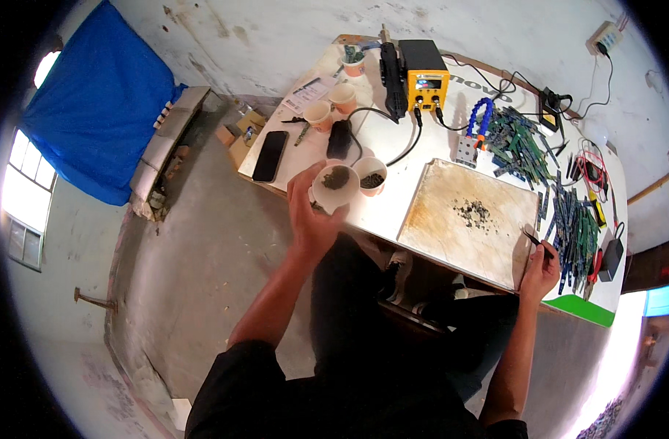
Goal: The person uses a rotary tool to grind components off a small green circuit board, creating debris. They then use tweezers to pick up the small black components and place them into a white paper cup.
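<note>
My left hand [312,212] is wrapped round a paper cup [337,196], which it holds at the table's front edge. Small dark bits lie in the bottom of that cup. Just right of it stands another paper cup [371,178] with dark pieces inside. My right hand [540,272] grips dark tweezers [532,238], their tip over the right edge of a stained, pale square board [437,212]. Small dark chips [473,214] lie scattered on the board's middle, away from the tweezers.
A yellow and black soldering station [426,80] stands at the back. Green circuit-board strips [521,146] are heaped on the right, with more strips [574,230] beside my right hand. A black phone [270,156] and two more cups [318,115] sit on the left. Cables cross the table [382,212].
</note>
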`<state>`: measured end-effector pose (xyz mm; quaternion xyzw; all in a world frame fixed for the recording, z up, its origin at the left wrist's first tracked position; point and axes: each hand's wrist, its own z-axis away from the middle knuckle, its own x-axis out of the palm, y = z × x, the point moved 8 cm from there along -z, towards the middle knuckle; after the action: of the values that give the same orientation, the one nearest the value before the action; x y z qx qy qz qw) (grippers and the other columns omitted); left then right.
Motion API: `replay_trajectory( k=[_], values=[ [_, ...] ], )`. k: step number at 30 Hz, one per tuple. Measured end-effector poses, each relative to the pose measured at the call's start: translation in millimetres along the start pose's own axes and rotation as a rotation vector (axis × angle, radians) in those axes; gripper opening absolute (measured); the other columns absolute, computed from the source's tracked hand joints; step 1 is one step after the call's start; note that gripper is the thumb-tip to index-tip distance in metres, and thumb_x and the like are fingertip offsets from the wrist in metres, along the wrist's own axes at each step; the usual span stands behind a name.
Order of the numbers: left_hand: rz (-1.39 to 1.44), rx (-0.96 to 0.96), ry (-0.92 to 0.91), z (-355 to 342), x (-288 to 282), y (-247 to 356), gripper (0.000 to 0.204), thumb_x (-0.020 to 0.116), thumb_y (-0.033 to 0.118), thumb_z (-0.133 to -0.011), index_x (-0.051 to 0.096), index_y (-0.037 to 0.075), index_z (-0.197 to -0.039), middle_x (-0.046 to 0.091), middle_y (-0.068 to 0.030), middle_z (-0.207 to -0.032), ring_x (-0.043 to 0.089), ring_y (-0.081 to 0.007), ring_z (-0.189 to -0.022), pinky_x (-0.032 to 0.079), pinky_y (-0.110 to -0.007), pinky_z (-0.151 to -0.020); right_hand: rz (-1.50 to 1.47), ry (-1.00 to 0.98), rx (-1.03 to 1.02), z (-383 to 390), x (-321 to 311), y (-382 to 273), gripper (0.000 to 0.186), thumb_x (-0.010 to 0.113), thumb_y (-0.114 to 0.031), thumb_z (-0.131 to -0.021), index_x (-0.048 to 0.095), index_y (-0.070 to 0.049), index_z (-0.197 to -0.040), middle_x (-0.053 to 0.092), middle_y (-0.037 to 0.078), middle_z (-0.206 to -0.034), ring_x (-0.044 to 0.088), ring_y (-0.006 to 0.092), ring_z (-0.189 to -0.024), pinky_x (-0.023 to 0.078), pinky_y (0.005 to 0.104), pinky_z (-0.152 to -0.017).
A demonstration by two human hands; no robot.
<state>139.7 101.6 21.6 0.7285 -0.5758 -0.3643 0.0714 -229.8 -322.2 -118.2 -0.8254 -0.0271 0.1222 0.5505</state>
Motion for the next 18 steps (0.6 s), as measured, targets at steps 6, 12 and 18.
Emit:
replay_trajectory(
  k=[6,12,18],
  values=[
    [0.253,-0.093,-0.061,33,17,61,0.074,0.091,0.001,-0.078,0.054,0.002,-0.142,0.060,-0.0150,-0.140,0.063,-0.0294,-0.128,0.050,-0.044,-0.112,-0.020,-0.007,0.000,4,6,-19,0.018,0.072,-0.010,-0.107,0.073,-0.001,-0.122,0.071,0.001,-0.097,0.062,0.0066,-0.082,0.050,0.0226,-0.074],
    [0.438,-0.303,-0.347,65,81,89,0.077,0.093,0.003,-0.078,0.055,0.001,-0.145,0.059,-0.0146,-0.136,0.066,-0.0262,-0.123,0.053,-0.038,-0.107,-0.039,-0.019,-0.004,5,11,-32,0.018,0.074,-0.010,-0.107,0.074,0.000,-0.121,0.073,0.002,-0.100,0.065,0.0076,-0.084,0.052,0.0231,-0.077],
    [0.369,-0.261,-0.393,44,138,87,0.070,0.094,0.012,-0.081,0.058,0.003,-0.141,0.064,-0.0167,-0.131,0.068,-0.0304,-0.120,0.055,-0.040,-0.104,-0.070,-0.041,0.022,6,13,-41,0.013,0.074,-0.004,-0.105,0.073,0.000,-0.117,0.070,0.000,-0.097,0.061,0.0060,-0.084,0.049,0.0222,-0.077]
  ],
)
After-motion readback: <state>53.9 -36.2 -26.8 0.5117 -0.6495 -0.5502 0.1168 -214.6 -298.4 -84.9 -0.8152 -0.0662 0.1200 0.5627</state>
